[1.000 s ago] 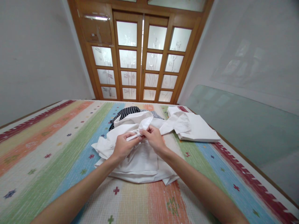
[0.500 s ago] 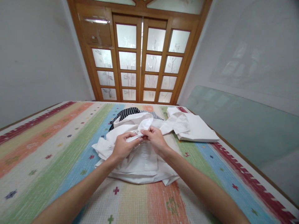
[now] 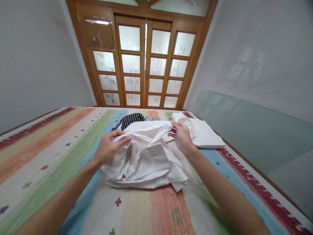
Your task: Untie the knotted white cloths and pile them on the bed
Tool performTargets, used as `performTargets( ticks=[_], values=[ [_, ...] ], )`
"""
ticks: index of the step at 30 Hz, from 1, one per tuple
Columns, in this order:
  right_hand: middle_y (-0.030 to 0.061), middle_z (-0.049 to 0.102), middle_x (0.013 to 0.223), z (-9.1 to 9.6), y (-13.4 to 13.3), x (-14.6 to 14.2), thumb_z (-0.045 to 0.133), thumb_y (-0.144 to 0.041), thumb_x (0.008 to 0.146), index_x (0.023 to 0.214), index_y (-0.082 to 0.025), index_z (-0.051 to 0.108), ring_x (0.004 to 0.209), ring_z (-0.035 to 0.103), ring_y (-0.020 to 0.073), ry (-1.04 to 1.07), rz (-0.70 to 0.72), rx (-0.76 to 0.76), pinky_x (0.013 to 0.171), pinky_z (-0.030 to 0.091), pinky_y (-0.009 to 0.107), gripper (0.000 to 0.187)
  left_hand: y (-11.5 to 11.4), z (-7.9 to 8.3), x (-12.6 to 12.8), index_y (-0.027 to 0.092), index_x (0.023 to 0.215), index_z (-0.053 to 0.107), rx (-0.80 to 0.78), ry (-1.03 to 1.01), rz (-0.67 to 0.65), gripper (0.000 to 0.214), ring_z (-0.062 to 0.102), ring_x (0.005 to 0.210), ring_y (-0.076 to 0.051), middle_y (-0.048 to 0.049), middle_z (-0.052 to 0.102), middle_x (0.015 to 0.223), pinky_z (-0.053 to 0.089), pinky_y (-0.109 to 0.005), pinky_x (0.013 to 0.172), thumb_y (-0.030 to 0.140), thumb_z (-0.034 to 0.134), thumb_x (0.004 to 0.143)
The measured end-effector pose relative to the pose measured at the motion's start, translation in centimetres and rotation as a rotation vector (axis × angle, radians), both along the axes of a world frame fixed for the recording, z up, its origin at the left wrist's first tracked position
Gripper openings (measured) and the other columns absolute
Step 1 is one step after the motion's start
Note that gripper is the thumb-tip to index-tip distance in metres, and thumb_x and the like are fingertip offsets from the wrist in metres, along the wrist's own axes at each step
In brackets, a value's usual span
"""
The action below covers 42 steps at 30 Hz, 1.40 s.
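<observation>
A crumpled white shirt [image 3: 149, 160] lies in front of me, its upper part lifted and pulled wide between my hands. My left hand [image 3: 109, 147] grips the cloth at the left side, thumb on top and fingers partly behind the fabric. At the upper right, my right hand [image 3: 181, 135] pinches the shirt's edge between thumb and fingers. Loose folds hang between the two hands, and the lower hem rests on the striped cloth.
A patterned, striped cloth [image 3: 80, 156] covers the table. Behind the shirt lies a black garment with white stripes [image 3: 133, 120], beside a grey striped one [image 3: 152, 118]. Folded white fabric [image 3: 207, 133] sits at the right, near a pale green panel [image 3: 244, 124]. Wooden glazed doors [image 3: 144, 65] stand beyond.
My hands have moved apart from the middle, the left one leftward and the right one rightward and up. The bunched white shirt is now spread open between them.
</observation>
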State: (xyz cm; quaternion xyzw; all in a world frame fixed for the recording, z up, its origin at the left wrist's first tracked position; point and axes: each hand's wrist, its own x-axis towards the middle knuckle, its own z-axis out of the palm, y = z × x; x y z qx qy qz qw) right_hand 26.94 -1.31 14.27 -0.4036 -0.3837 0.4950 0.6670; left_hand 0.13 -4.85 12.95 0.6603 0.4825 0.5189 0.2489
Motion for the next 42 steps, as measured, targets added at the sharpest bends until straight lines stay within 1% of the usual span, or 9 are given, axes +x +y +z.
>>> performTargets(
  ticks=[3,7,12,18,24,27,31,34,42],
  values=[
    [-0.003,0.056,0.062,-0.5,0.6,0.6,0.081,-0.043,0.068,0.068,-0.021,0.044,0.051,0.054,0.0108,0.034,-0.066,-0.036,0.038,0.043,0.018,0.043,-0.3,0.1,-1.0,0.02,0.077,0.07,0.09,0.142,0.099,0.024,0.061,0.07,-0.019,-0.0028,0.069,0.076,0.046,-0.027,0.066,0.044,0.073,0.073],
    [-0.0008,0.06,0.069,-1.7,0.4,-0.6,0.079,-0.049,0.069,0.073,-0.02,0.049,0.05,0.055,0.011,-0.067,0.078,-0.088,0.039,0.041,0.019,0.042,-1.3,-0.4,-0.3,0.019,0.095,0.071,0.431,0.431,0.247,0.019,0.059,0.086,-0.022,-0.0069,0.065,0.089,0.046,-0.035,0.083,0.034,0.063,0.084],
    [-0.0032,0.051,0.052,-2.5,-0.5,-2.2,0.074,-0.052,0.072,0.062,-0.016,0.054,0.042,0.042,0.0069,-0.479,0.305,-0.1,0.04,0.03,0.018,0.043,-3.4,-1.2,3.0,0.019,0.115,0.064,0.645,0.729,0.032,0.028,0.057,0.105,-0.025,-0.0101,0.066,0.11,0.041,-0.042,0.095,0.021,0.058,0.088],
    [-0.0023,0.049,0.046,-2.3,-1.0,-2.0,0.067,-0.035,0.08,0.049,-0.015,0.053,0.049,0.045,0.0094,-1.135,0.291,0.083,0.048,0.027,0.021,0.039,-4.8,-3.2,6.2,0.018,0.118,0.063,0.679,0.932,-0.048,0.03,0.046,0.128,-0.029,-0.0119,0.058,0.135,0.026,-0.048,0.107,0.023,0.055,0.09],
    [0.0002,0.057,0.052,-2.6,-1.4,-1.0,0.062,-0.016,0.073,0.054,-0.016,0.053,0.054,0.053,0.0129,-1.457,0.257,0.045,0.049,0.029,0.021,0.021,-4.1,-5.6,7.6,0.006,0.129,0.051,0.462,1.034,-0.175,0.042,0.063,0.093,-0.025,-0.0121,0.071,0.097,0.036,-0.043,0.094,0.015,0.052,0.087],
    [0.0016,0.06,0.053,-3.1,-1.6,-0.4,0.059,-0.013,0.073,0.055,-0.016,0.054,0.051,0.057,0.0139,-1.441,0.37,-0.045,0.047,0.034,0.02,0.018,-3.7,-6.6,7.4,0.007,0.128,0.052,0.359,1.071,-0.22,0.045,0.064,0.085,-0.024,-0.0098,0.07,0.09,0.038,-0.042,0.089,0.006,0.049,0.082],
    [-0.0007,0.056,0.047,-4.0,-1.5,0.5,0.048,-0.009,0.079,0.054,-0.017,0.051,0.038,0.053,0.0113,-1.264,0.468,-0.092,0.04,0.037,0.018,0.026,-3.5,-7.1,6.2,0.018,0.083,0.067,0.301,1.103,-0.386,0.013,0.062,0.079,-0.022,-0.0048,0.067,0.08,0.036,-0.042,0.09,0.012,0.056,0.082],
    [-0.0011,0.057,0.049,-4.7,-1.3,1.0,0.045,-0.011,0.082,0.057,-0.016,0.053,0.037,0.053,0.0109,-1.137,0.481,-0.079,0.034,0.037,0.017,0.027,-3.5,-6.7,5.4,0.018,0.064,0.064,0.283,1.114,-0.416,0.018,0.058,0.069,-0.019,-0.003,0.062,0.069,0.035,-0.042,0.09,0.016,0.059,0.081],
    [-0.0015,0.056,0.053,-5.4,-1.9,0.7,0.043,-0.017,0.084,0.06,-0.016,0.055,0.037,0.052,0.01,-0.998,0.538,-0.004,0.031,0.036,0.016,0.026,-3.9,-4.4,6.7,0.015,0.078,0.063,0.542,0.832,-0.196,0.013,0.054,0.085,-0.022,-0.0085,0.06,0.086,0.042,-0.041,0.088,0.012,0.052,0.083]
  ],
)
